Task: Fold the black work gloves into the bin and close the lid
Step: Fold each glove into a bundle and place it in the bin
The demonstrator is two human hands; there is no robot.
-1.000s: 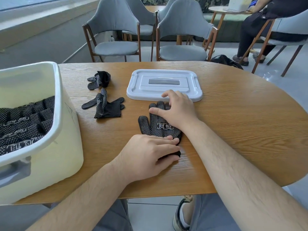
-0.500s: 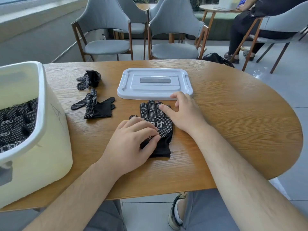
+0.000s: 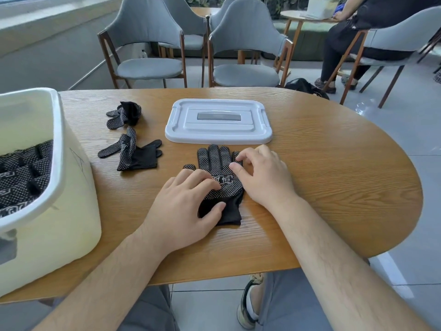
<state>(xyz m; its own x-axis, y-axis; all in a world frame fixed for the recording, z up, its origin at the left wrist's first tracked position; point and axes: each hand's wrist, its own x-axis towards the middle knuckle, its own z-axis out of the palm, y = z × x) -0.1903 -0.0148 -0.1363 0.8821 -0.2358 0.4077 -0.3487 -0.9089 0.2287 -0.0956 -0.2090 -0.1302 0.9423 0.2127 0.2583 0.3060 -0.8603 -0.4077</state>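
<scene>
A rounded wooden table [image 3: 334,175] fills the frame, grey chairs behind it. At its centre a black dotted glove [image 3: 214,158] lies flat, fingers pointing at the white lid [image 3: 218,120] just beyond. The left hand [image 3: 186,211] presses it down with straight, spread fingers, while the right hand [image 3: 265,177], fingers curled, appears to pinch its little-finger edge. This looks like the start of a fold. Next, that edge should turn over neatly, and the folded glove go into the bin [image 3: 59,163] at the left edge of the frame. Two crumpled gloves [image 3: 133,154] wait at centre left.
</scene>
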